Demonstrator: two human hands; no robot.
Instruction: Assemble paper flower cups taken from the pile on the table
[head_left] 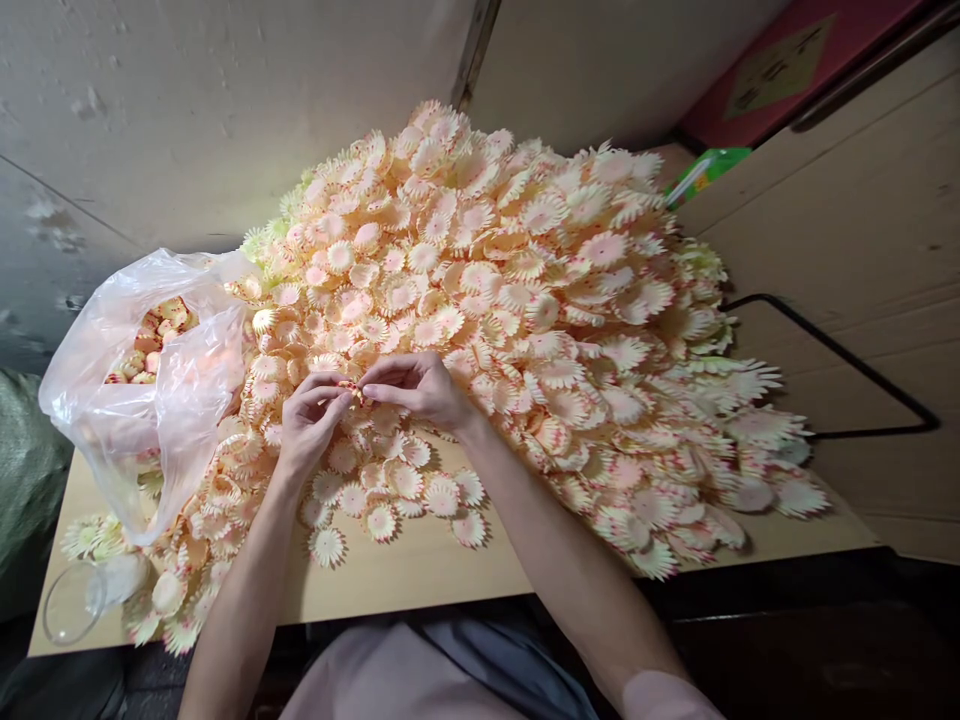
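My left hand [316,415] and my right hand [420,390] meet over the front of a big heap of artificial flower pieces [480,280]. Between their fingertips is a small artificial flower piece [351,390], cream with red-tipped edges, which both hands pinch. Its finer shape is partly hidden by the fingers. The heaped pieces are pale pink and cream discs with notched edges, some tipped in red. Just below my hands, several single flower pieces [381,521] lie on the wooden tabletop [390,585].
At the left stands an open clear plastic bag [112,410] holding more small red-flecked pieces [161,330]. A round clear container [73,603] sits at the front left corner. On the right are a cardboard panel [847,240], a bent black rod [870,365] and a green packet [705,176].
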